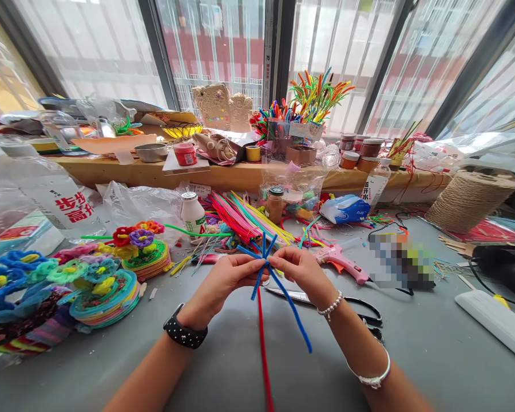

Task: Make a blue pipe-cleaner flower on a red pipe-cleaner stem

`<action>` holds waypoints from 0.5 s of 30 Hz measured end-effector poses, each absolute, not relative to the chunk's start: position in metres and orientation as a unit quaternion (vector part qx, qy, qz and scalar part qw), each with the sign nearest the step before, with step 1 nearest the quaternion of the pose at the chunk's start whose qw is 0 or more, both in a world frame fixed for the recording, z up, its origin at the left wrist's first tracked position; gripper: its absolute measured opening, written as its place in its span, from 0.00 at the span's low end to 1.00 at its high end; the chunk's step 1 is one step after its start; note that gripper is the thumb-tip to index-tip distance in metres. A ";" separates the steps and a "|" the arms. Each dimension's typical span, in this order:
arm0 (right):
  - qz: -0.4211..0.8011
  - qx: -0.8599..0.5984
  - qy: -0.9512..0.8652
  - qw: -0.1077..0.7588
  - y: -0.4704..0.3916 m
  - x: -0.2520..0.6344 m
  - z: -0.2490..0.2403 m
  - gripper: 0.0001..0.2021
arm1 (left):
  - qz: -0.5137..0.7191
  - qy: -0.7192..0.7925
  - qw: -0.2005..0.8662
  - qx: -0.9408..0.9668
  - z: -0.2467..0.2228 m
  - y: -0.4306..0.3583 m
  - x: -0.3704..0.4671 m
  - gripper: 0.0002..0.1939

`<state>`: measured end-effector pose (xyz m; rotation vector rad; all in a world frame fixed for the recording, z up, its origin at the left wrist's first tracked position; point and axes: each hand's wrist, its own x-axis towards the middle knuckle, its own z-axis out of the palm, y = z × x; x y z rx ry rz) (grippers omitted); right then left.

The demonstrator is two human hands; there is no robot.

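Note:
Blue pipe cleaners (295, 315) cross in a star shape, held up above the grey table between both hands. My left hand (239, 274) pinches them just left of the crossing point. On the right side of the crossing, the fingertips of my right hand (298, 269) are closed on the same blue piece. One blue strand hangs long toward the lower right. A red pipe cleaner (262, 349) runs from below my hands toward the near edge; its upper end is hidden behind the fingers. Behind my right wrist lie scissors (363, 309), partly covered.
Pipe-cleaner flower cakes (107, 297) stand at the left. Behind the hands are a bundle of pipe cleaners (240, 214), a white bottle (193, 214) and a jar (274, 205). At the right are a pink glue gun (343, 264), a twine spool (470, 200) and a white bar (498, 323).

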<state>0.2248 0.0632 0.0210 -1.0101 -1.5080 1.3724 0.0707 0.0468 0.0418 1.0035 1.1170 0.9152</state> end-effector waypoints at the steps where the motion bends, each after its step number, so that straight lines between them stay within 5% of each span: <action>1: 0.553 -0.411 -0.591 0.419 0.063 0.224 0.021 0.12 | 0.399 0.494 0.633 0.443 0.042 0.047 0.071 0.12; 10: 0.568 -0.469 -0.536 0.412 0.062 0.218 0.014 0.13 | 0.350 0.528 0.537 0.557 0.036 0.050 0.068 0.11; 15: 0.674 -0.387 -0.496 0.388 0.065 0.225 0.014 0.13 | 0.327 0.510 0.554 0.570 0.036 0.052 0.063 0.12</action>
